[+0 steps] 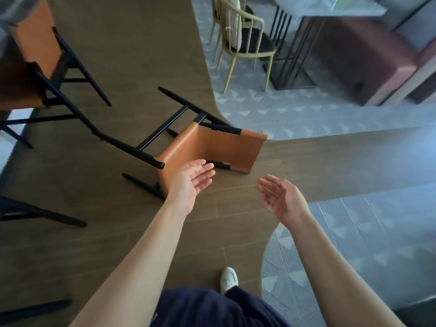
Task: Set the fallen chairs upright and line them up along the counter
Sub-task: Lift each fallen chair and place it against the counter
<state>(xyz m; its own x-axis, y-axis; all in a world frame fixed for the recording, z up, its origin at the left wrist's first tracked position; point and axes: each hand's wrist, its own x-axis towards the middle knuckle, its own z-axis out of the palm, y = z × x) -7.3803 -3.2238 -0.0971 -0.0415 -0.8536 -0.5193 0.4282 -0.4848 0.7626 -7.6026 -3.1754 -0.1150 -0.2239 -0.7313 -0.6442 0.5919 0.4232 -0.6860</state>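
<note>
A tall chair (207, 147) with an orange leather seat and black legs lies on its side on the brown floor, legs pointing up-left. My left hand (193, 180) reaches toward its seat edge with straight fingers, palm up, holding nothing; whether it touches the seat I cannot tell. My right hand (280, 199) hovers open to the right of the chair, apart from it. A second orange chair (33, 53) stands at the upper left beside the counter edge (9, 10).
Black legs of further chairs (35, 213) show at the left edge. A cream chair (243, 36) and a black-framed table (292, 53) stand on patterned grey carpet at the top right. My white shoe (228, 278) is on the floor below.
</note>
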